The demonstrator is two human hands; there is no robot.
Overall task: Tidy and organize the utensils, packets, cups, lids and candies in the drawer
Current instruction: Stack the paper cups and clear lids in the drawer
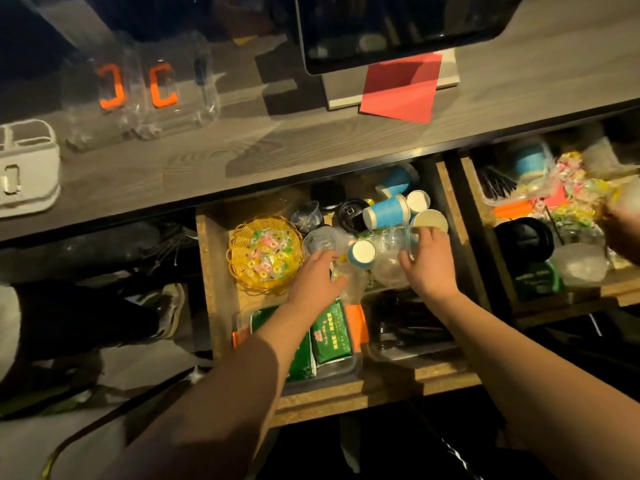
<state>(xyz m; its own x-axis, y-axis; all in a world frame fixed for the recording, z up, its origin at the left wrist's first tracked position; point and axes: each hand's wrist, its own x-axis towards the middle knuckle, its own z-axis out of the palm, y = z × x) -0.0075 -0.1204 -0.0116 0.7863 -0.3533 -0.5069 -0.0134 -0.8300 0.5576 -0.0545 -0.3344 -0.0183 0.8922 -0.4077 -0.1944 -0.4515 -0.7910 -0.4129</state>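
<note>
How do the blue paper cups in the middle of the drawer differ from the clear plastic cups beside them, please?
The blue paper cups are opaque with white rims; the clear plastic cups are see-through. The blue ones lie tipped at the back, untouched; the clear ones sit nearer, with the right hand on them and the left hand alongside. Both are scattered, unsorted, in the drawer.

A grey wood-grain counter [311, 133] is seen above, on which a dark screen [398, 29] on a white stand [341, 95] is set, with a red paper [401, 88] under it. Clear jars [138, 95] with orange handles and a white caddy [27, 168] are placed at the left
</note>
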